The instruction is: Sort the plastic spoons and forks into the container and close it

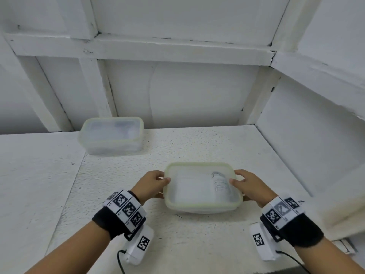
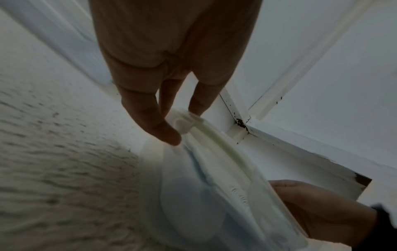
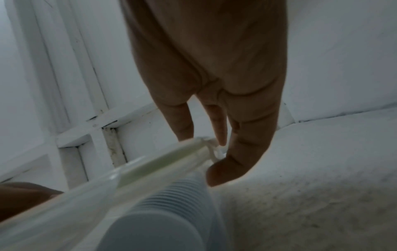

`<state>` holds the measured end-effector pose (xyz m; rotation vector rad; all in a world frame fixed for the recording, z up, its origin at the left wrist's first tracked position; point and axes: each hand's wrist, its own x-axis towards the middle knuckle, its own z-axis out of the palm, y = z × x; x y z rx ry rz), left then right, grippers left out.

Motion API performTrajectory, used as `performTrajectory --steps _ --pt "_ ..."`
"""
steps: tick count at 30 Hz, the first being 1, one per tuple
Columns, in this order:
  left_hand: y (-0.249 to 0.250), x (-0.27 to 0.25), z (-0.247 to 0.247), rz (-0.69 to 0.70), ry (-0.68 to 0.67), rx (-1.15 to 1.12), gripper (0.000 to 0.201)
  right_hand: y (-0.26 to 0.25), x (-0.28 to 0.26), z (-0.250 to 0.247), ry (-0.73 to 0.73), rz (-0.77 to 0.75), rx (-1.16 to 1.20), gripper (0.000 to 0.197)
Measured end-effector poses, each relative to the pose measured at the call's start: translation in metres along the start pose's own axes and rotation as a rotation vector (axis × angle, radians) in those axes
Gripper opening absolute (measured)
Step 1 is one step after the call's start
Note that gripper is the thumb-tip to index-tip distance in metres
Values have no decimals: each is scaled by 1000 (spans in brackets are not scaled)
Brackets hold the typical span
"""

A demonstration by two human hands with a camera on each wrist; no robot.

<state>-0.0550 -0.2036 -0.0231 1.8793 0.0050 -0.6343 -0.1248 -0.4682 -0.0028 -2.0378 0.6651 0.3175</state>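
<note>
A clear plastic container (image 1: 201,206) with a pale green-rimmed lid (image 1: 189,186) on top stands mid-table. A ribbed stack of white plastic spoons (image 1: 220,182) shows through the lid at its right end; the same stack of spoons (image 3: 171,203) fills the right wrist view. My left hand (image 1: 163,179) pinches the latch flap (image 2: 189,121) at the left short end, thumb on top. My right hand (image 1: 236,178) pinches the latch flap (image 3: 209,149) at the right short end. I cannot tell whether forks lie inside.
A second lidded clear container (image 1: 111,135) stands at the back left, near the white panelled wall (image 1: 197,95). Another white wall (image 1: 316,125) closes off the right side. The rough white tabletop (image 1: 177,244) runs toward me.
</note>
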Motion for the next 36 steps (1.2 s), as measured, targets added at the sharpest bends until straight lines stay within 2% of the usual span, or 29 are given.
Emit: performTrajectory --steps 2,6,9,12,16,24,30,36 --pt "-3 -4 -10 1 53 -50 27 -7 1 7 -28 -17 28 35" --pt "-15 -14 -46 -2 244 -151 31 -37 6 32 -107 -76 93 33" --pt "-23 -24 -82 4 352 -206 25 -68 13 62 -165 -140 98 34" --pt "-31 -32 -119 -3 437 -212 20 -98 20 96 -218 -192 102 35" --pt "-42 -36 -164 -26 522 -186 24 -130 30 140 -271 -214 110 37" --pt "-55 -20 -208 -49 549 -125 32 -151 46 195 -238 -184 140 36" --pt "-59 -1 -212 -34 550 -107 33 -148 57 201 -187 -177 160 37" --pt "-64 1 -213 -32 562 -73 34 -147 52 197 -198 -200 110 42"
